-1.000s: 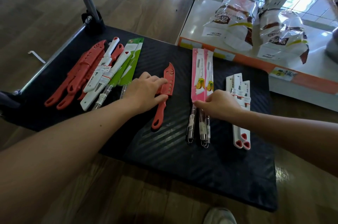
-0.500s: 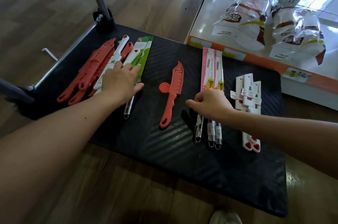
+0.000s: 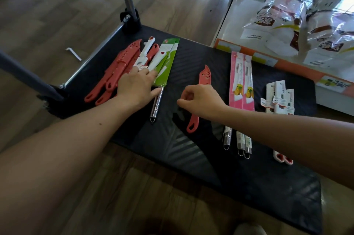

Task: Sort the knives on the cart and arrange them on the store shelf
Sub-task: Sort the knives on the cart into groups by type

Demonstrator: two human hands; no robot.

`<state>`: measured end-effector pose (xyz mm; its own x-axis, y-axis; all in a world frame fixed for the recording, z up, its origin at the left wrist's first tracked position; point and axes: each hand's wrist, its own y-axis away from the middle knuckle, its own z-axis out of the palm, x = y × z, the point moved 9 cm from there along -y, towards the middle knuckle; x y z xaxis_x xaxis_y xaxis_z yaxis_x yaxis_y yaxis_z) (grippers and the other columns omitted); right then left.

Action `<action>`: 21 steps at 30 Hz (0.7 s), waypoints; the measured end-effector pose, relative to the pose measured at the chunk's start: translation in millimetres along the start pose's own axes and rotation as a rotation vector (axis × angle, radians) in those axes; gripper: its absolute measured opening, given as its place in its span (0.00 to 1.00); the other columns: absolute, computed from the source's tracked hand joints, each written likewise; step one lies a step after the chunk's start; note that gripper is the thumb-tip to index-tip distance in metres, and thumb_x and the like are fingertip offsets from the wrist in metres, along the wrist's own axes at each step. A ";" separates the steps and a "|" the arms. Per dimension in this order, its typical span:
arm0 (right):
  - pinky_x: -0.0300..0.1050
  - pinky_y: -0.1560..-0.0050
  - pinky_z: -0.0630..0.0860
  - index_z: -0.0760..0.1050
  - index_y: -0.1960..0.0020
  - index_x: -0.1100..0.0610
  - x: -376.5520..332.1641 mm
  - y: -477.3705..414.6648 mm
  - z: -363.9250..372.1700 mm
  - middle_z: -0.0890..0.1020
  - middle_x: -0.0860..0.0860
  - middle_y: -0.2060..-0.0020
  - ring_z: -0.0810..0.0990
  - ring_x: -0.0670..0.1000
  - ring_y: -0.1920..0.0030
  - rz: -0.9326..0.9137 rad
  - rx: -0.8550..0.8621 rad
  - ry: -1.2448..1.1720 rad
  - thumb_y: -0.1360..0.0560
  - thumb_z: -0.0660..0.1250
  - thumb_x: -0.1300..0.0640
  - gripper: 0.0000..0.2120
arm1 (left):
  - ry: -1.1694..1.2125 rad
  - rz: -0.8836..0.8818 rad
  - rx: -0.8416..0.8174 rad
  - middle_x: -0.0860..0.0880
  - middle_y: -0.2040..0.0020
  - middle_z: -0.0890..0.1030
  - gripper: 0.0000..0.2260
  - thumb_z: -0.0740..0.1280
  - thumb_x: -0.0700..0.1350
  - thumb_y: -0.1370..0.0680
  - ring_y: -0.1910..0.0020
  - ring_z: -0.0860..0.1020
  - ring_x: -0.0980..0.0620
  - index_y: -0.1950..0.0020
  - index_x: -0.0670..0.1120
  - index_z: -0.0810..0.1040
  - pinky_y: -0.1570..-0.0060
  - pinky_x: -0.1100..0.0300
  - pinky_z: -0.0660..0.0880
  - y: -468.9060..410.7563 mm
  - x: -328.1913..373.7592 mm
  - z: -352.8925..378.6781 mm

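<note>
- My left hand lies flat, fingers straight, on the green-packed knives and the white knives. The red knife pile is just beside it, at the left end of the cart.
- My right hand is curled over the lone red knife mid-cart; I cannot tell whether it grips it.
- Pink-packed knives and carded white knives lie further right, near the shelf.

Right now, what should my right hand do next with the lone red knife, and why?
Probably grip the lone red knife and carry it left to the red knives. Your right hand is curled right over it, and it lies alone, apart from its matching pile.
</note>
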<state>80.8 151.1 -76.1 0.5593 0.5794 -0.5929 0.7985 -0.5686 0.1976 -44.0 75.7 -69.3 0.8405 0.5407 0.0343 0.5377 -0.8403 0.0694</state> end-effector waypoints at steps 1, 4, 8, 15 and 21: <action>0.48 0.53 0.78 0.77 0.60 0.52 -4.2 -1.8 2.2 0.82 0.47 0.61 0.80 0.49 0.56 -0.010 -0.001 0.002 0.30 0.68 0.49 0.06 | -0.006 -0.006 -0.009 0.47 0.37 0.74 0.23 0.62 0.57 0.24 0.38 0.69 0.44 0.33 0.48 0.67 0.49 0.51 0.71 1.1 -3.0 1.1; 0.48 0.50 0.77 0.77 0.52 0.53 -16.0 -5.6 7.7 0.81 0.49 0.55 0.79 0.50 0.52 -0.055 0.000 0.029 0.30 0.68 0.50 0.09 | -0.032 -0.022 -0.028 0.47 0.38 0.74 0.23 0.61 0.58 0.24 0.39 0.70 0.44 0.33 0.48 0.67 0.52 0.52 0.70 5.1 -11.1 3.8; 0.49 0.48 0.76 0.76 0.45 0.52 -28.7 -8.3 15.2 0.77 0.49 0.50 0.77 0.50 0.49 -0.109 -0.004 0.075 0.30 0.69 0.50 0.15 | -0.042 -0.038 -0.063 0.48 0.39 0.74 0.22 0.63 0.58 0.25 0.40 0.70 0.44 0.36 0.47 0.69 0.51 0.52 0.70 9.5 -20.3 8.4; 0.51 0.48 0.77 0.76 0.47 0.52 -30.8 -10.3 23.6 0.77 0.48 0.49 0.77 0.50 0.49 -0.084 -0.037 0.116 0.30 0.68 0.49 0.13 | -0.142 -0.119 -0.211 0.43 0.45 0.77 0.18 0.66 0.56 0.26 0.46 0.76 0.42 0.46 0.42 0.74 0.61 0.57 0.66 9.3 -30.1 21.0; 0.49 0.47 0.76 0.77 0.49 0.53 -19.0 -10.6 20.9 0.78 0.49 0.50 0.77 0.49 0.48 -0.046 -0.042 0.119 0.29 0.68 0.50 0.12 | 0.045 -0.224 -0.242 0.40 0.45 0.76 0.15 0.68 0.50 0.25 0.45 0.75 0.40 0.48 0.39 0.75 0.58 0.54 0.68 6.3 -32.8 28.3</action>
<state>57.1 134.0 -83.3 0.5422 0.6710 -0.5058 0.8312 -0.5165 0.2059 -66.3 51.5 -98.2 0.6961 0.7170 0.0353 0.6732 -0.6691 0.3149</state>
